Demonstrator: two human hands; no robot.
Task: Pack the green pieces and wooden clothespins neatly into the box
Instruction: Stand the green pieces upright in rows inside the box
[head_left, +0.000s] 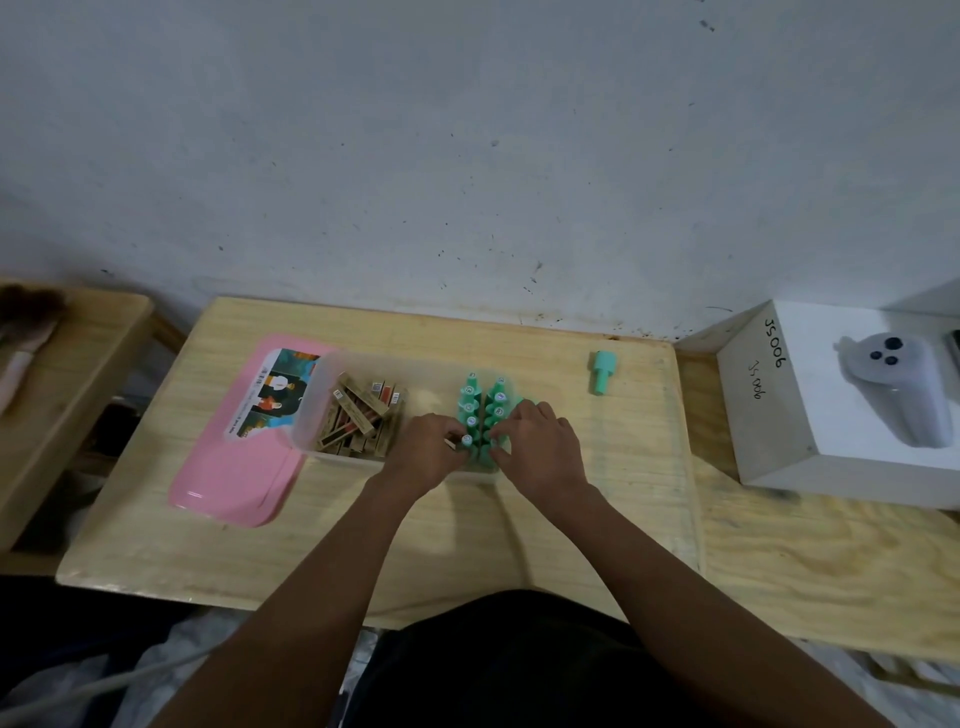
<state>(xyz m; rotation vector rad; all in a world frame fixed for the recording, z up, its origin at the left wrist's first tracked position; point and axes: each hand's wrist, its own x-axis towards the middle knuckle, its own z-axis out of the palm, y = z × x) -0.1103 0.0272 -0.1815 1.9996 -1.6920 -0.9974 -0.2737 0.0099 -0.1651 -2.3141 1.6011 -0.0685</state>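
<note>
Head camera looked down on my two hands, brought close together over the translucent box (313, 405). My left hand (429, 451) had its fingers curled, the tips pinching at the nearest of the green pieces (483, 411). My right hand (541, 442) was just beside it, fingers likewise curled and gripping the same cluster from the other side. The green pieces stood upright in two close rows inside the box, running from between my fingertips away toward the wall, their small white caps facing up. A pale sliver showed at my left fingertips, perhaps the end of a clothespin, though the view was too blurred there to be sure.

To the left of my left hand, in the same box, the wooden clothespins (362, 415) lay in a loose, crisscrossed heap. Further left, beyond them, a pink lid (234, 470) with a printed label lay flat on the wooden table (467, 545), partly under the box's far end. Beyond my right hand and off to its right, well apart from the box, one loose green piece (602, 378) lay on the table. Far right of that hand a white carton (769, 415) with handwriting on its side held a pale grey device (898, 384).
</note>
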